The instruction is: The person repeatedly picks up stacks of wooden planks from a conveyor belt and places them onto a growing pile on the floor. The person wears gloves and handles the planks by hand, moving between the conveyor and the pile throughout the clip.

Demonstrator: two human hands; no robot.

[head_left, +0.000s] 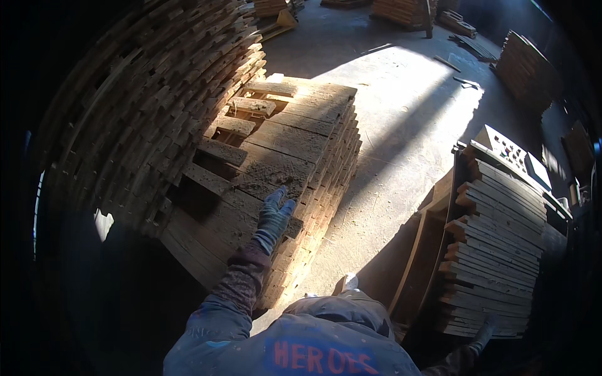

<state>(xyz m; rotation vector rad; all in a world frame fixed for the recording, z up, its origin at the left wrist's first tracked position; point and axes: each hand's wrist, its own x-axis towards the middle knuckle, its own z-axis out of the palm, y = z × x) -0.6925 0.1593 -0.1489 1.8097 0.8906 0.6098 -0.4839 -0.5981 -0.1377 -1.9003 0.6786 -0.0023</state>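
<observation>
Extending over the tan wooden board stack (301,131), the gray striped-gloved left hand (274,216) has a wide, apparently empty grip. Top layer: apparently mostly laid, left-side gaps unfilled. The gloved right hand (484,332) is at the brown wooden board row (495,250); its grip cannot be told.

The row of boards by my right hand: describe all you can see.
The row of boards is narrow, brown, wooden-looking planks packed side by side, with staggered left ends. It lies to your right, a pale panel with dark spots beyond its far end. Your gloved right hand is at its near end; contact is unclear.
</observation>
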